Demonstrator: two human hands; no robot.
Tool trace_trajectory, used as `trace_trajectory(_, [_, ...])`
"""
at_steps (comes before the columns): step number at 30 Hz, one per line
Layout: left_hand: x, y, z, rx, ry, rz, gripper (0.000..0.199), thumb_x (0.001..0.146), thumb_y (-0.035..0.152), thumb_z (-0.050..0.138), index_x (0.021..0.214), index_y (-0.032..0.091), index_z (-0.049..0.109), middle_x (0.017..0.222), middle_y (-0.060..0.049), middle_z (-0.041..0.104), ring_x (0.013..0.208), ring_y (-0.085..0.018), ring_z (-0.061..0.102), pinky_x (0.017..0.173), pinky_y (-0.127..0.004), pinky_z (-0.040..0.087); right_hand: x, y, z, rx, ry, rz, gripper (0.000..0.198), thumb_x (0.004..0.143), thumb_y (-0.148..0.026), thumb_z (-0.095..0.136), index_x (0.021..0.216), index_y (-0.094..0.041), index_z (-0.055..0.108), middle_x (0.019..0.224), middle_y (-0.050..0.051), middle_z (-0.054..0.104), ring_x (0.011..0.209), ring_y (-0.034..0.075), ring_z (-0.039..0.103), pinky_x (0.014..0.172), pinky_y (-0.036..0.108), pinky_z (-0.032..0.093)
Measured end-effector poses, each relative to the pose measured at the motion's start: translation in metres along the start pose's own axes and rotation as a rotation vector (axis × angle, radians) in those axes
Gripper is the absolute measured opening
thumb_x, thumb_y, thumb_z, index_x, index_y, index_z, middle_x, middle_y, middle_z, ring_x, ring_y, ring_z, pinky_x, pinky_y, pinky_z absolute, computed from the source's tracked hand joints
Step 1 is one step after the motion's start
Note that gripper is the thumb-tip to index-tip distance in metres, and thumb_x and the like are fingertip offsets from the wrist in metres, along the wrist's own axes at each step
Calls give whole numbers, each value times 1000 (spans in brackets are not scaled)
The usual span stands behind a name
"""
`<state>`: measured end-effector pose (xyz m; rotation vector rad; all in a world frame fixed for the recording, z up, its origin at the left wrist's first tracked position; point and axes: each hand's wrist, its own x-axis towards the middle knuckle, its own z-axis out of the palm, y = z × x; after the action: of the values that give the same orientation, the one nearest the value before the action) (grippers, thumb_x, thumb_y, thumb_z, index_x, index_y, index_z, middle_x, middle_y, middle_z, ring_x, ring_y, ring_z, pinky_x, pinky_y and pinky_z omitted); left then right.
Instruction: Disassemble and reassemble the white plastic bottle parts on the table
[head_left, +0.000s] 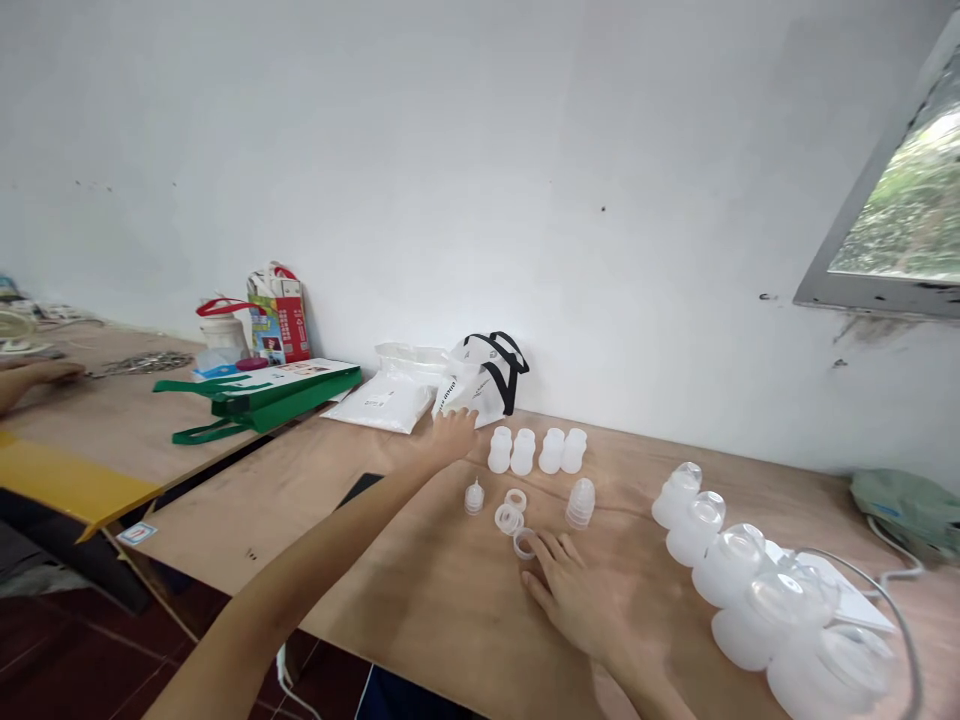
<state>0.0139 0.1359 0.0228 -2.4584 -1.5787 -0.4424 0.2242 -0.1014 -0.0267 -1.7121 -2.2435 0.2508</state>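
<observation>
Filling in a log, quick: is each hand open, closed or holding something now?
Left hand: by the black-handled bag; grip cannot be told.
Right hand: open, fingers at a ring.

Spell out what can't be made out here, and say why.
All in the head view:
Left hand: its palm and any grip, hidden by the back of the hand.
Ring: its right part, covered by the right hand.
Bag: its contents, hidden by its walls.
Label: print too small to read.
Another person's hand: the arm behind it, cut off by the left edge.
Greenery: too blurred for detail.
</observation>
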Motion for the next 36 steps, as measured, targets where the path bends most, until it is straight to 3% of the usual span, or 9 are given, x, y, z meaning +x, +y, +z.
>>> trace_trajectory(5, [-4,20,-12,-37,6,36,42,96,17,52,137,22,57,122,-10,69,100,-28,71,86,-36,52,-16,1,14,7,4,48,58,99,-40,50,155,-27,45,161,5,44,141,30,48,115,47,41])
trace_trajectory(10, [16,29,-28,-16,160,49,51,94,3,40,140,21,54,135,-14,62,110,-29,68,94,-41,51,-27,8,10,85,-43,68,65,97,-43,52,159,-31,37,166,2,36,147,29,43,120,47,36])
trace_trajectory(15, [46,18,-56,22,296,244,77,85,-5,45,154,29,42,166,-7,30,153,-31,27,125,-55,17,-28,8,0,161,-88,63,62,98,-41,52,158,-32,38,163,1,41,149,26,40,122,44,35])
trace_trajectory(18, [70,13,-71,-103,289,337,58,86,-2,48,135,24,63,168,-4,26,157,-30,15,126,-58,0,-28,8,1,142,-53,46,60,98,-42,54,156,-33,42,161,1,45,147,28,43,122,45,34])
trace_trajectory(21, [95,14,-79,-260,237,226,31,91,6,52,107,19,75,164,-6,37,153,-31,26,125,-57,1,-29,8,2,148,-64,47,59,98,-44,53,155,-33,43,162,0,44,148,26,41,124,45,32])
trace_trajectory(25, [126,17,-80,-399,168,36,16,94,23,62,86,18,75,125,-12,71,124,-31,60,118,-54,28,-29,5,-2,172,-90,69,58,98,-41,52,155,-33,43,161,-1,45,148,25,41,124,45,32])
trace_trajectory(27, [139,15,-81,-498,154,-97,26,100,37,60,91,16,74,107,-12,75,106,-27,68,107,-49,43,-29,2,-6,185,-94,79,58,97,-39,53,154,-32,44,159,0,47,147,24,42,123,44,33])
trace_trajectory(30, [155,2,-87,-649,181,-300,42,103,53,53,111,14,69,106,-9,73,96,-22,69,94,-43,52,-29,-1,-11,218,-111,90,56,97,-37,53,152,-31,47,159,1,48,147,24,43,122,43,36])
trace_trajectory(36, [148,-60,-100,-812,280,-655,40,98,44,65,126,15,61,128,-12,63,116,-28,62,100,-49,48,-31,3,-9,237,-102,68,45,98,-38,53,143,-33,57,157,0,50,145,24,44,122,44,35])
